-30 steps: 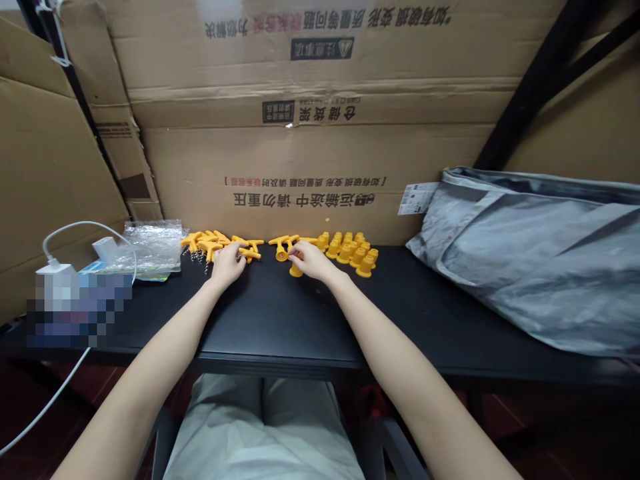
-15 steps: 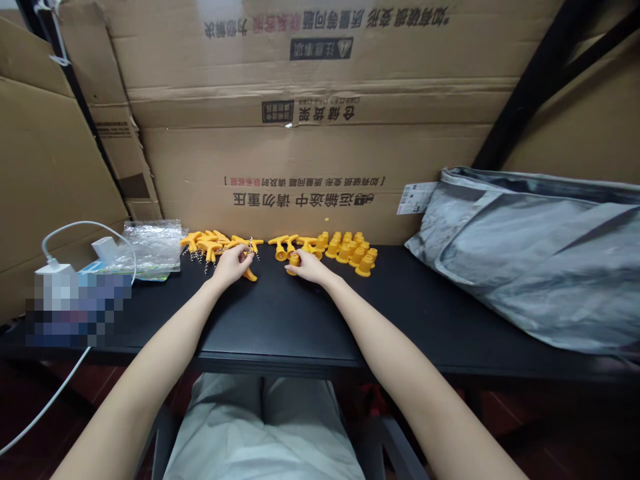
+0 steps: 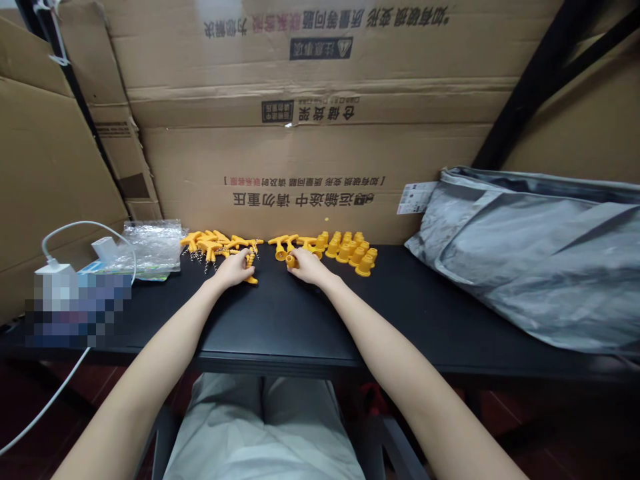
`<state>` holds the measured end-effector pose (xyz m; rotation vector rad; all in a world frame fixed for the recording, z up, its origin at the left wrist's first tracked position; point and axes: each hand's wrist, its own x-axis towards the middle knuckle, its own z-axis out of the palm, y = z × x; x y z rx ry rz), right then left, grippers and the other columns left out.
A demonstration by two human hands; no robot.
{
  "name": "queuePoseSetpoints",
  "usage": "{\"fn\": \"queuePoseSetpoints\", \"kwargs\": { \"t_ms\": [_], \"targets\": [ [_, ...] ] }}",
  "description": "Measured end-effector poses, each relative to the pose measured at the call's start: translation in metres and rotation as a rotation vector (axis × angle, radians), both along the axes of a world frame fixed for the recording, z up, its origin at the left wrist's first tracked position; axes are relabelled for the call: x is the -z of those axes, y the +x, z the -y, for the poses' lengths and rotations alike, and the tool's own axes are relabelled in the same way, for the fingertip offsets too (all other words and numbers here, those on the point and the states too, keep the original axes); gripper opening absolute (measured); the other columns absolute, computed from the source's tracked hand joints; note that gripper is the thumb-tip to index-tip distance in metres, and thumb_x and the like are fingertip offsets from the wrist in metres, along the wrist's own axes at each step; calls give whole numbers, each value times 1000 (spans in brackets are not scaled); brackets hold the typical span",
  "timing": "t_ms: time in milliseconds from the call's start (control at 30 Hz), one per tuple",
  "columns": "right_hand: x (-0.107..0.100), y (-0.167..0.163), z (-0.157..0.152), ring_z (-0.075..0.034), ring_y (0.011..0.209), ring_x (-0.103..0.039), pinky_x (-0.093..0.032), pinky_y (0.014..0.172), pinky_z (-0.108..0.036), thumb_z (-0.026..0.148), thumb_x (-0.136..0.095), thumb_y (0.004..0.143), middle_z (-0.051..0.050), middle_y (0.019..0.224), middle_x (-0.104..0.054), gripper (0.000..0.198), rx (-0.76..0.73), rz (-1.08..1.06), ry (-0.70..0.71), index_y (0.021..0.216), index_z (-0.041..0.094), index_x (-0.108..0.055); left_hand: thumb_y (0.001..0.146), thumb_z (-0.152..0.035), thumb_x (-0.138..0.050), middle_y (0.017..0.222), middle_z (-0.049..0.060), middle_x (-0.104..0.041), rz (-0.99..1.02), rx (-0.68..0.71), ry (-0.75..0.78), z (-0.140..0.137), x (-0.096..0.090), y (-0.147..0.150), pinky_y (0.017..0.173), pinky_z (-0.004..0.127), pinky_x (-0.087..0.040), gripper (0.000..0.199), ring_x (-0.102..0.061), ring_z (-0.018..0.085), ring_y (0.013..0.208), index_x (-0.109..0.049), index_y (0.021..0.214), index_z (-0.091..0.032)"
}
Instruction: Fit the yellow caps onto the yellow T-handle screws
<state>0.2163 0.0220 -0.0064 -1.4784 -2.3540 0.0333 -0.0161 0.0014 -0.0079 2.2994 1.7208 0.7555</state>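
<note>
The left hand [image 3: 234, 268] pinches a yellow T-handled corkscrew [image 3: 250, 261] above the black tabletop [image 3: 290, 320]. Apart from it, the right hand [image 3: 309, 265] grips a yellow bell-shaped sleeve [image 3: 290, 261], its narrow end showing. Beyond the left hand lies a heap of yellow corkscrews [image 3: 210, 246], metal spirals exposed; just past the right, several T-handles [image 3: 279, 241] sit with sleeves. Rows of upright sleeves [image 3: 357, 255] stand rightward, near a gray bag [image 3: 530, 267]. Cardboard [image 3: 310, 153] rises behind.
</note>
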Motion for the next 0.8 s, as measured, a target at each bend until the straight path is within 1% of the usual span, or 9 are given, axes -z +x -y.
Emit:
{"fn": "queuePoseSetpoints", "kwargs": {
  "t_ms": [67, 133, 333, 467, 600, 800],
  "targets": [
    [-2, -1, 2, -25, 103, -54, -41, 84, -35, 14, -60, 77, -12, 109, -60, 25, 0, 6, 37, 102, 16, -56, 72, -24, -57, 60, -4, -53, -14, 14, 7, 2, -1, 1, 57, 24, -36, 35, -50, 13, 58, -57, 106, -18],
    [-5, -3, 5, -27, 104, -53, -40, 84, -38, 12, -57, 76, -12, 108, -60, 27, 13, 16, 65, 103, 16, -56, 71, -23, -56, 59, -5, -52, -26, 31, 15, 4, -1, 2, 57, 23, -35, 34, -50, 12, 58, -59, 104, -19],
    [-9, -4, 11, -29, 111, -50, -36, 90, -42, 14, -55, 80, -13, 115, -58, 28, 9, 76, 125, 108, 17, -58, 70, -25, -56, 60, -4, -51, -76, 107, 1, 6, -2, 5, 56, 23, -33, 39, -47, 11, 56, -64, 107, -18],
    [-9, -5, 12, -28, 110, -50, -35, 91, -44, 15, -54, 82, -13, 115, -59, 30, -32, 95, 137, 111, 18, -59, 71, -28, -55, 57, -4, -51, -103, 144, -21, 8, -2, 6, 54, 23, -32, 34, -45, 10, 54, -69, 100, -18],
    [-9, -5, 12, -28, 110, -50, -35, 91, -43, 16, -54, 82, -12, 115, -59, 31, -55, 98, 134, 113, 18, -59, 70, -27, -55, 56, -4, -50, -100, 144, -13, 9, -2, 7, 53, 23, -32, 33, -46, 10, 53, -70, 97, -18],
    [-8, -3, 9, -28, 110, -51, -34, 90, -43, 16, -55, 82, -12, 115, -60, 29, 10, 75, 151, 110, 19, -61, 72, -27, -55, 60, -2, -54, -143, 124, -20, 9, -3, 8, 54, 24, -33, 34, -48, 11, 55, -71, 100, -17]
  ]
}}
